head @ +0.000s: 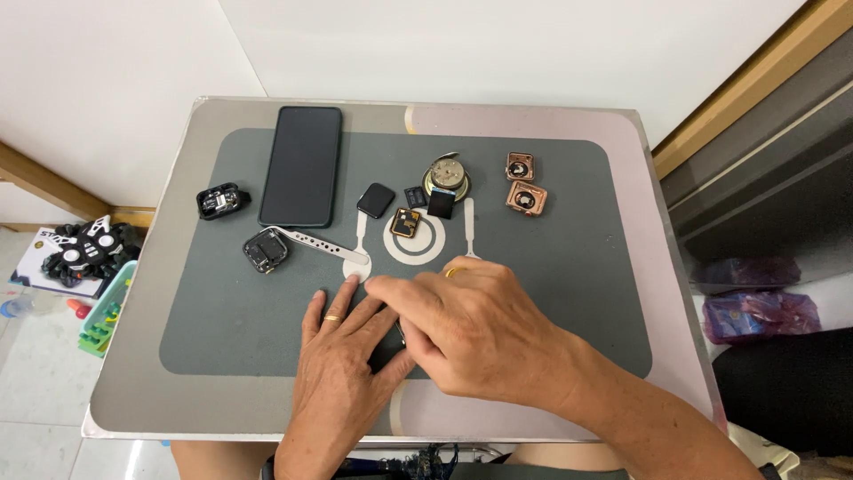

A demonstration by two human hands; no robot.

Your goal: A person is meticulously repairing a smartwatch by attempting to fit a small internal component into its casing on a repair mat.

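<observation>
My left hand lies flat on the dark grey mat near the table's front, a gold ring on one finger, its fingertip touching the end of a white watch strap. My right hand lies over it, fingers pointing left, also with a ring. A small dark object shows only as a sliver between the two hands; what it is stays hidden. The strap joins a black opened watch body to the upper left.
A black phone lies face up at the back left, a black watch case beside it. Small screens, a round metal part, a square module and two rose-gold watch cases lie farther back. Toys sit on the floor left.
</observation>
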